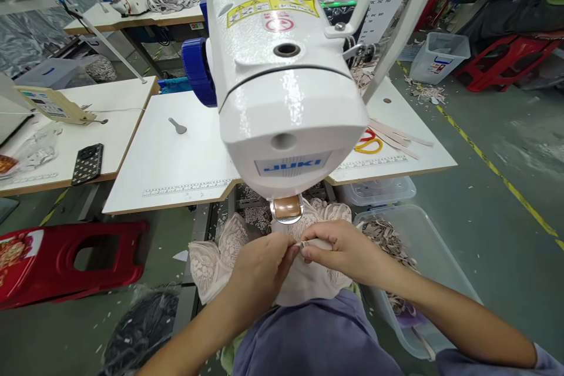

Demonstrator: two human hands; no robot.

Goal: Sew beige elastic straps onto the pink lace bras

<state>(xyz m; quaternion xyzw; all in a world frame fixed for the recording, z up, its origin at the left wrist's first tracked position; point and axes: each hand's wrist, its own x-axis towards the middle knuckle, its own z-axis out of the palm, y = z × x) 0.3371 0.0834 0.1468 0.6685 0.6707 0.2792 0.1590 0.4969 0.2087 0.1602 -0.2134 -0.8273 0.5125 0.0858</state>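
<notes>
Over our lap (308, 335), left hand (259, 267) and right hand (341, 249) pinched a strap end (304, 245) in closed grip on pale lace (220, 252), seemingly aligning it; next needed steadiness.

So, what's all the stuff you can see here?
sewing machine: one, white, middle of the table
table: one, white, under the machine
side table: one, white, left
phone: one, black, on the side table
scissors: one pair, red and yellow handles, right of the machine
stools: two, red, floor left and far right
bin: one, clear, floor right
beige strips: many, in the bin
lace garment: one, pale pink, below the machine's head
left hand: pinching the lace garment's edge
right hand: pinching the same edge
</notes>
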